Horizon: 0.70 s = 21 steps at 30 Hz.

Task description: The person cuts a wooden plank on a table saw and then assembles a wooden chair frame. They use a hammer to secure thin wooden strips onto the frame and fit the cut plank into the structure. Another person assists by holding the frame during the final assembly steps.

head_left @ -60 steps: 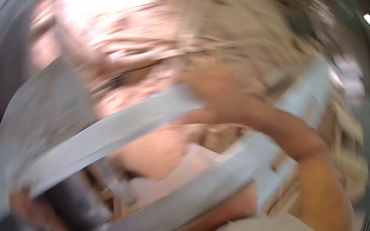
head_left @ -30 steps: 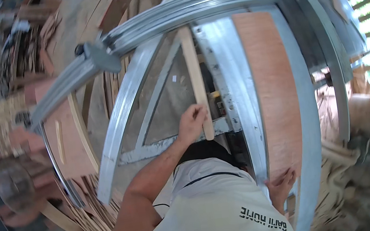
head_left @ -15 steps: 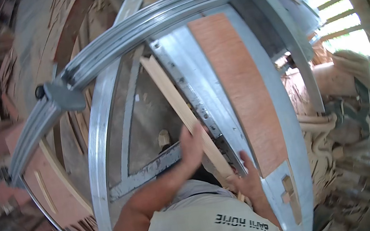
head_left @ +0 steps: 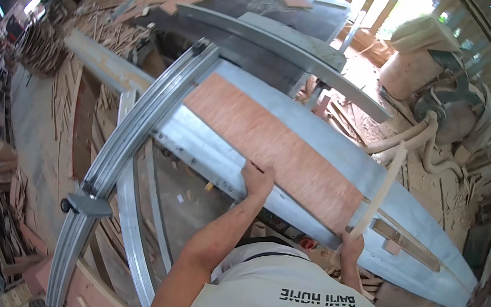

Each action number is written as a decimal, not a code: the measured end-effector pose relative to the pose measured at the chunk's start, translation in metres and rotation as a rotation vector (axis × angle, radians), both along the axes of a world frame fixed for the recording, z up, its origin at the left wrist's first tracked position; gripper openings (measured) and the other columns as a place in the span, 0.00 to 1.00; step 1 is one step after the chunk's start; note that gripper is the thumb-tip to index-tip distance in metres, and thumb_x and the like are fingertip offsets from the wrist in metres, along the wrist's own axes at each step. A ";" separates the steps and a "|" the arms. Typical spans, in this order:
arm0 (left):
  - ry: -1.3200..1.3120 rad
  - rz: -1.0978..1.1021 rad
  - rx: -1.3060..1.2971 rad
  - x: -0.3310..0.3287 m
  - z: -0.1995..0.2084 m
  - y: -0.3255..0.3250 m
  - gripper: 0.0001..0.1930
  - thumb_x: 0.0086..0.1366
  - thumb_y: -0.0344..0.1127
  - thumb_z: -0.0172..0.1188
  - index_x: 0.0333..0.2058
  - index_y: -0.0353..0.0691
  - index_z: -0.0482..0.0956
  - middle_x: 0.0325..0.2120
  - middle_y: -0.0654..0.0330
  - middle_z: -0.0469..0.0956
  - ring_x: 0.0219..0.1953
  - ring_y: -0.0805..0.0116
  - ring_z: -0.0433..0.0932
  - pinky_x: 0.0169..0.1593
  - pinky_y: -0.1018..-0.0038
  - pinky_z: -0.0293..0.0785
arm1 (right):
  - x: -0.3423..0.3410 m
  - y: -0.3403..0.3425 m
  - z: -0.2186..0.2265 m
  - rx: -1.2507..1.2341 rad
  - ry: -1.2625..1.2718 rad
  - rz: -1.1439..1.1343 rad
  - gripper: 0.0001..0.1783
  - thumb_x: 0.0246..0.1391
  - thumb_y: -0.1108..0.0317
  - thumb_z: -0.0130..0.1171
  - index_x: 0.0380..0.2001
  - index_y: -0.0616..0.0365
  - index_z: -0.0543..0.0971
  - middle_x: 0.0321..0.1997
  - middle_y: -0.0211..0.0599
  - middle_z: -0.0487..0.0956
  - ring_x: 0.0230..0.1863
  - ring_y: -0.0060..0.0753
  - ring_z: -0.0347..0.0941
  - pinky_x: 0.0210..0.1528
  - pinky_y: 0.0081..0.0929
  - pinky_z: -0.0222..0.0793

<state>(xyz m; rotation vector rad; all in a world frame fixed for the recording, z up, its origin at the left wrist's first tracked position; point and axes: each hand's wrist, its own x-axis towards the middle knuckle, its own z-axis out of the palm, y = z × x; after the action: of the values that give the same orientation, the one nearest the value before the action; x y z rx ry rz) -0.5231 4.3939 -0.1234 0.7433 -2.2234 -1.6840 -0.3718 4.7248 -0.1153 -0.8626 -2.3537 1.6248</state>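
A long reddish plywood board [head_left: 281, 142] lies flat on the grey metal saw table [head_left: 388, 187]. My left hand [head_left: 259, 181] is at the board's left edge, its fingers curled together against it; their undersides are hidden. A pale narrow wooden strip [head_left: 382, 187] slants up to the right above the table, past the board's near end. My right hand [head_left: 351, 246] is closed around its lower part.
A ribbed aluminium fence [head_left: 145, 111] crosses the far side, with a stop block [head_left: 86, 205] on it. A small wood block [head_left: 392, 247] lies by a slot at the table's near right. A dust hose [head_left: 403, 136] and motor [head_left: 439, 104] stand beyond.
The wooden strip has swung from left of the table to its right side, in my right hand. My left hand has moved off the strip onto the plywood board's edge. The view has turned.
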 end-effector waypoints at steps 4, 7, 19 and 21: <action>0.037 0.006 -0.012 -0.035 -0.014 0.030 0.19 0.56 0.35 0.67 0.43 0.30 0.74 0.37 0.45 0.78 0.38 0.51 0.77 0.45 0.58 0.73 | -0.048 0.004 -0.004 0.115 0.027 0.037 0.19 0.46 0.66 0.66 0.39 0.69 0.77 0.34 0.41 0.80 0.34 0.32 0.76 0.39 0.31 0.72; 0.009 -0.062 0.180 -0.070 -0.029 0.034 0.20 0.55 0.38 0.69 0.41 0.29 0.76 0.35 0.45 0.80 0.40 0.50 0.78 0.45 0.59 0.73 | -0.090 0.008 0.002 0.126 0.058 0.029 0.18 0.48 0.65 0.66 0.39 0.67 0.78 0.34 0.38 0.80 0.34 0.29 0.75 0.38 0.30 0.72; -0.048 -0.303 -0.664 -0.223 0.015 0.042 0.37 0.58 0.57 0.65 0.56 0.31 0.71 0.60 0.43 0.63 0.65 0.40 0.58 0.64 0.44 0.52 | -0.278 0.015 0.003 -0.146 0.230 -0.186 0.22 0.51 0.70 0.63 0.49 0.71 0.75 0.42 0.39 0.77 0.41 0.29 0.73 0.45 0.28 0.69; 0.026 -0.302 -0.716 -0.224 -0.005 0.043 0.40 0.59 0.58 0.64 0.59 0.30 0.67 0.62 0.42 0.61 0.67 0.39 0.54 0.66 0.42 0.48 | -0.281 0.022 -0.019 -0.193 0.269 -0.240 0.27 0.54 0.73 0.59 0.57 0.71 0.72 0.52 0.41 0.77 0.50 0.31 0.73 0.54 0.28 0.67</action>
<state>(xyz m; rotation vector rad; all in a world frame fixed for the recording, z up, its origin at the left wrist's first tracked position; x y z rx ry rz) -0.7471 4.4369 -0.1287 0.2089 -2.7439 -0.8440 -0.6526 4.7473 -0.1346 -0.8595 -1.8629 1.7606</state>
